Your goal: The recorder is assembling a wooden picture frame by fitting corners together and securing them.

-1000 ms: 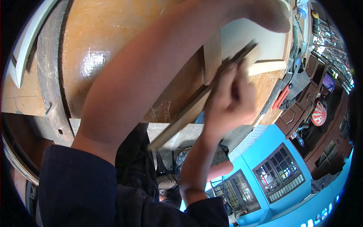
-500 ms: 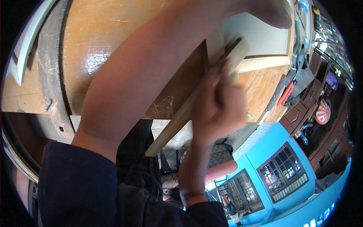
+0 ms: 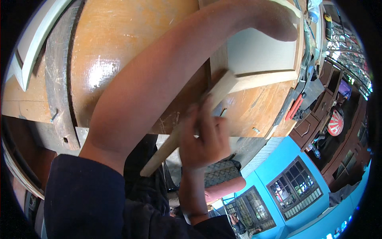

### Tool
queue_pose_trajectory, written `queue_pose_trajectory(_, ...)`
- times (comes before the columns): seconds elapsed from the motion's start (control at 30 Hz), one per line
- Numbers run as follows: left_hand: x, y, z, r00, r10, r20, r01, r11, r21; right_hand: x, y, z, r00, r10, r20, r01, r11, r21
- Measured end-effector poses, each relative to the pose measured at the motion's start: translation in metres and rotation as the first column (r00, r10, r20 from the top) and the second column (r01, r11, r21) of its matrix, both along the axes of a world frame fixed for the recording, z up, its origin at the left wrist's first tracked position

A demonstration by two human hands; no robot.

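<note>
My right hand (image 3: 206, 143) curls around a wooden strip (image 3: 222, 88) that juts out either side of it; it looks light and stiff, best held mid-length. My left hand (image 3: 278, 23), beyond, overlaps a framed panel (image 3: 258, 51); its grip I can't tell.

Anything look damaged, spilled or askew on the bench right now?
Yes: pale scratches mar the glossy brown tabletop near the wearer's edge, beside the wooden strip in the right hand; the finish looks worn there. No spill visible.
</note>
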State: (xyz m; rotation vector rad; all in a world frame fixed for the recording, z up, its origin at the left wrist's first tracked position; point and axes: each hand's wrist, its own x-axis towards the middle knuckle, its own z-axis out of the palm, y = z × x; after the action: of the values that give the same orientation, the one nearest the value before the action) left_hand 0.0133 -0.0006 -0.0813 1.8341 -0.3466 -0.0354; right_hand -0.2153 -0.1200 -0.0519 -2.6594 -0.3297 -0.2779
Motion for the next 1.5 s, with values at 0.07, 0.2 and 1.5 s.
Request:
queue_pose_trajectory(0.07,0.008,-0.001,-0.002,1.000,-0.020,0.002,0.020,0.999,-0.028,-0.011,-0.002,0.011,0.998,-0.020,-0.065,0.023,0.999,0.046)
queue_pose_trajectory(0.2,0.011,0.006,-0.019,0.997,-0.048,0.056,0.049,0.998,-0.025,0.013,-0.024,0.020,1.000,-0.024,-0.005,0.024,1.000,0.015)
queue_pose_trajectory(1.5,-0.015,-0.002,0.038,0.985,-0.170,0.010,0.161,0.949,0.270,0.055,-0.094,-0.021,0.855,-0.497,-0.146,0.468,0.619,0.631)
